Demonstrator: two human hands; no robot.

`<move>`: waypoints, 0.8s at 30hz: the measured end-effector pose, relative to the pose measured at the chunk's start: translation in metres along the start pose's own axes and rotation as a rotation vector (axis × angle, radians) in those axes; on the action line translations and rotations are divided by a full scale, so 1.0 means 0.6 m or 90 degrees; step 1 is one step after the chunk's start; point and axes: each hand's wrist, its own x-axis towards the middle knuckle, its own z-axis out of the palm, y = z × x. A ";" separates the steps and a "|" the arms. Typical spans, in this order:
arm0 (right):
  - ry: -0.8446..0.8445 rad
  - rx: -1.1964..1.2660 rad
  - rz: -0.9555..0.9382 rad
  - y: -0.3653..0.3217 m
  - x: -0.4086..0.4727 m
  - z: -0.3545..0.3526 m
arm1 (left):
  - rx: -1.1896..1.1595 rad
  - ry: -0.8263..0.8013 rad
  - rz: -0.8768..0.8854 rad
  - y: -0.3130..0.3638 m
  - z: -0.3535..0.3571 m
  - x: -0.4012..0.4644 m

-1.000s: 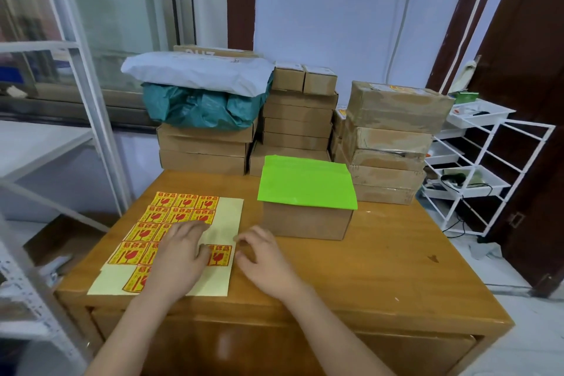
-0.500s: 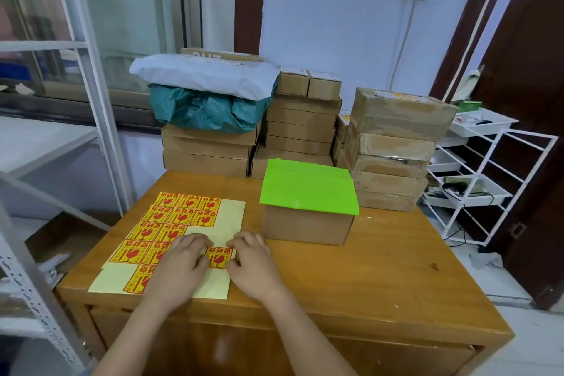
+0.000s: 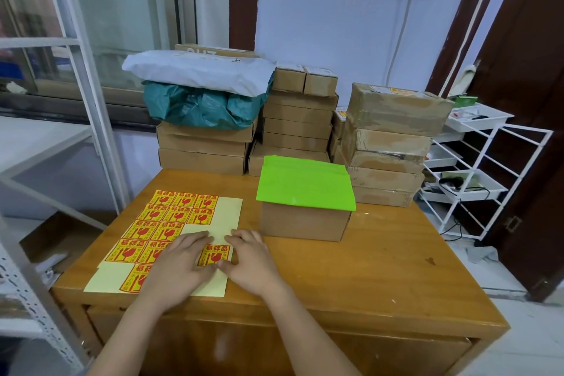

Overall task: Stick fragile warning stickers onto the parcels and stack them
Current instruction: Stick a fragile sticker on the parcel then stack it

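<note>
Sat on the near left of the wooden tabletop (image 3: 381, 268): a pale yellow sticker sheet (image 3: 227, 217) carrying rows of red-and-yellow fragile stickers (image 3: 175, 210), with several spaces on its right side already bare. Lay flat on that sheet, palm down with fingers straight and relaxed: the left hand (image 3: 180, 265), covering part of the lower rows. Rested just beside it, at the sheet's right edge: the right hand (image 3: 253, 259), fingers loosely extended, thumb tip touching the lower right corner of a lone sticker (image 3: 213, 255) between the two hands. Could not tell whether that corner was lifted or pinched. Stood just behind the right hand: a brown cardboard parcel (image 3: 305, 223) topped with a bright green sheet (image 3: 305, 181) overhanging its front. Were stacked along the tabletop's far edge: more cardboard boxes (image 3: 297, 119), the left pile (image 3: 204, 146) capped with a teal bag (image 3: 201, 107) and a grey mailer (image 3: 198, 70), the right pile (image 3: 390, 143) wrapped in tape. Stood to the far right: a white wire rack (image 3: 488, 174).
</note>
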 end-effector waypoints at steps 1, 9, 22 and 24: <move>0.001 0.010 0.001 0.001 0.001 -0.001 | -0.005 -0.002 0.001 0.001 -0.001 0.000; 0.015 0.019 -0.003 0.001 0.002 0.000 | -0.003 0.030 0.008 0.003 0.003 0.001; 0.047 0.018 -0.021 0.004 0.000 0.006 | -0.027 0.060 0.008 -0.008 0.012 0.006; 0.047 0.017 -0.023 0.004 0.001 0.006 | -0.032 0.067 0.008 -0.009 0.014 0.006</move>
